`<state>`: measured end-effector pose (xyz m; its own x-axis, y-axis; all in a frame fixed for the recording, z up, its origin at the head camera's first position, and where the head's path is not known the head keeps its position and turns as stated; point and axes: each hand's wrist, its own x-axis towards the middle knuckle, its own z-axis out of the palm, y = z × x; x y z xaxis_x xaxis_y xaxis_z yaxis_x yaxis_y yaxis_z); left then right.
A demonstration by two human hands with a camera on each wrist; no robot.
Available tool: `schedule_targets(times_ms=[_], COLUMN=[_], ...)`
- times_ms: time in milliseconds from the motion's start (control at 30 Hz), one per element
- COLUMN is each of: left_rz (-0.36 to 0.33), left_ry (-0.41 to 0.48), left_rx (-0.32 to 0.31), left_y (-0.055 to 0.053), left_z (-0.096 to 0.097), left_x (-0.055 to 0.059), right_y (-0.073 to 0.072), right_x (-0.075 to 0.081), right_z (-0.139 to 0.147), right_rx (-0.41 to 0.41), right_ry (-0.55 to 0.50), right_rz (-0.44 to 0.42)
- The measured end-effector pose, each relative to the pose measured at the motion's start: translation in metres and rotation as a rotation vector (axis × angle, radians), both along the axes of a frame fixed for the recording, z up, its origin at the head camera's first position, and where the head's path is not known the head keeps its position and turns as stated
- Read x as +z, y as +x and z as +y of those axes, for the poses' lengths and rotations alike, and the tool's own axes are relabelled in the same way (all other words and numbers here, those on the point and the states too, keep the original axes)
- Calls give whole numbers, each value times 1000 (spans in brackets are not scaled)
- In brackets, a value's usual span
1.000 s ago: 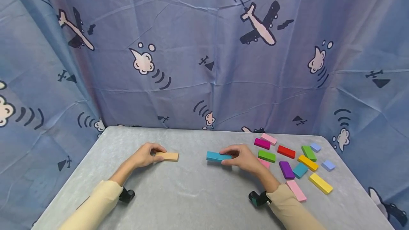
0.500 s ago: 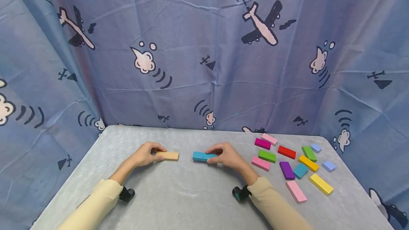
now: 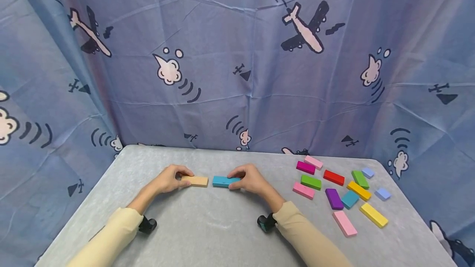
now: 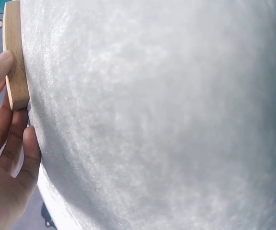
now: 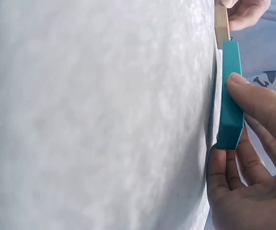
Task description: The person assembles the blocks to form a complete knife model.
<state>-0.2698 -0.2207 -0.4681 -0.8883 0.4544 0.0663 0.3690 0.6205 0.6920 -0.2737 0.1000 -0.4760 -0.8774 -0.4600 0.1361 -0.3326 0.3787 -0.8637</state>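
Observation:
Near the middle of the table, my left hand point(image 3: 168, 179) pinches the left part of a natural-wood block point(image 3: 198, 181) between thumb and fingers. The same wooden block point(image 4: 16, 62) shows its grain in the left wrist view. To its right, my right hand point(image 3: 250, 179) holds a blue block point(image 3: 221, 181) by its right part. A narrow gap separates the two blocks' facing ends in the head view. In the right wrist view the blue block point(image 5: 231, 96) has the thumb on one long side, and a shadow lies beside it on the table.
Loose coloured blocks lie scattered on the right of the grey table point(image 3: 208, 234), among them a green block point(image 3: 311, 182), a red block point(image 3: 333, 177), a purple block point(image 3: 334, 199) and a yellow block point(image 3: 373, 215). A patterned curtain point(image 3: 208, 73) hangs behind the table.
My right hand has carried the blue block leftward, closer to the wooden block, uncovering a pink block at the right. My left hand and the wooden block have stayed put.

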Motion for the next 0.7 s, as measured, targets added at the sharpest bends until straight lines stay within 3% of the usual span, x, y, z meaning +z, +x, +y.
schedule_targets(times_ms=[700], left_rz=[5], left_ry=[-11], left_rx=[-14], left_y=[-1], left_z=[0], left_x=[1], right_y=[2], right_x=[5], right_z=[-24], right_rx=[-31], right_ry=[118], right_rz=[38])
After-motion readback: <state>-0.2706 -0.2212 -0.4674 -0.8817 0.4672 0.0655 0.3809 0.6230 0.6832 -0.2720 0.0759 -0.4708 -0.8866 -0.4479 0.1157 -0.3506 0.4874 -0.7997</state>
